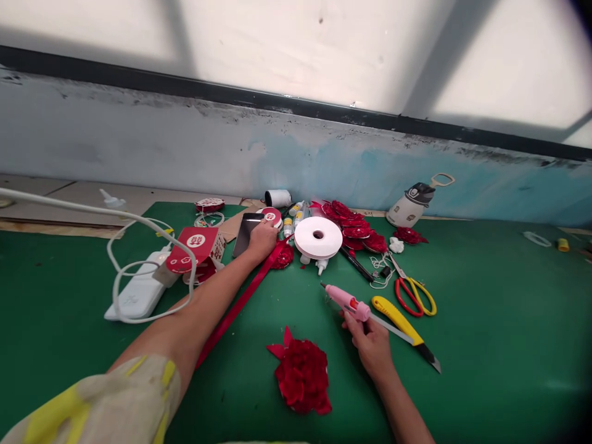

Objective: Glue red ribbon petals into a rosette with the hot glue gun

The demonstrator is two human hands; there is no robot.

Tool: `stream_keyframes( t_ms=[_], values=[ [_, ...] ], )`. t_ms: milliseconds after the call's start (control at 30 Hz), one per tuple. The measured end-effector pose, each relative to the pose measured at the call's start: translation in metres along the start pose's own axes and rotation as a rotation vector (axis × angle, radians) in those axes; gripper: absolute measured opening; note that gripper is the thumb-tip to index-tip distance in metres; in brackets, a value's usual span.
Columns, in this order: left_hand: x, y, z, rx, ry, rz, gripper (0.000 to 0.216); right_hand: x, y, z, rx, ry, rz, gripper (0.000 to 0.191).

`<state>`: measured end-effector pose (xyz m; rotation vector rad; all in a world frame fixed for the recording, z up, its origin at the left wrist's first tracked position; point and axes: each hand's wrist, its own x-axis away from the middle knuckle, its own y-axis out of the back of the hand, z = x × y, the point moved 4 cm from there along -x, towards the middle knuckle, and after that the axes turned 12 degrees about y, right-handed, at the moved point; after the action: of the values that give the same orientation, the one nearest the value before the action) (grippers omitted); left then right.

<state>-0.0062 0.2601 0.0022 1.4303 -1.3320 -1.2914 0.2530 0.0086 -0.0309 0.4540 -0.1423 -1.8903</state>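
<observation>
My left hand [264,240] reaches far across the table, its fingers closed at the edge of a round red-and-white spool [271,216]; the fingertips are partly hidden. Beside that hand, a long red ribbon [245,297] slants down toward my left forearm. In my right hand [370,345] is a pink hot glue gun [345,299], its nozzle pointing up and left, with a glue stick jutting from the back. A red fabric flower [303,376] with pointed leaves lies between my arms, near the front. A smaller red flower [282,256] sits just right of my left hand.
A white roll of tape [319,237] stands amid small glue bottles and a pile of red flowers [346,222]. Right of the glue gun lie a yellow utility knife [398,317], blade out, and scissors [414,295]. A power bank [141,290] with a looping cable is at left.
</observation>
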Motion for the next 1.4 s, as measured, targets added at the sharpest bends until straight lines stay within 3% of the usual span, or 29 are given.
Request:
stream_keyframes(
  t_ms=[167,333,533,633,733,833,933,1000,1133,1400],
  values=[
    [-0.005,0.0,-0.002,0.011,-0.021,0.005,0.03,-0.001,0.001,0.004,0.011,0.034,-0.007,0.05],
    [-0.001,0.007,-0.01,0.086,0.053,0.031,0.025,-0.003,0.004,0.007,0.008,0.064,0.043,0.043],
    [0.012,0.037,-0.015,0.327,0.15,0.014,0.028,-0.005,0.009,-0.005,0.017,0.01,0.075,0.045],
    [0.045,0.058,-0.02,0.512,0.138,0.026,0.039,-0.005,0.009,-0.004,0.002,0.019,0.088,0.044],
    [0.103,0.067,-0.032,0.704,0.091,0.127,0.035,-0.006,0.009,-0.001,-0.009,0.039,0.091,0.041],
    [0.168,0.063,-0.04,1.184,0.171,0.417,0.027,-0.006,0.009,0.001,-0.008,0.056,0.089,0.04],
    [0.222,0.058,-0.041,1.26,0.317,0.635,0.022,-0.006,0.009,0.0,0.0,0.072,0.093,0.04],
    [0.246,0.057,-0.039,1.212,0.358,0.711,0.02,-0.007,0.01,-0.001,0.008,0.083,0.095,0.04],
    [0.272,0.058,-0.039,1.163,0.386,0.734,0.014,-0.007,0.01,-0.002,0.007,0.096,0.092,0.04],
    [0.281,0.051,-0.041,1.098,0.342,0.654,0.013,-0.006,0.01,-0.003,0.008,0.1,0.1,0.042]
  ],
)
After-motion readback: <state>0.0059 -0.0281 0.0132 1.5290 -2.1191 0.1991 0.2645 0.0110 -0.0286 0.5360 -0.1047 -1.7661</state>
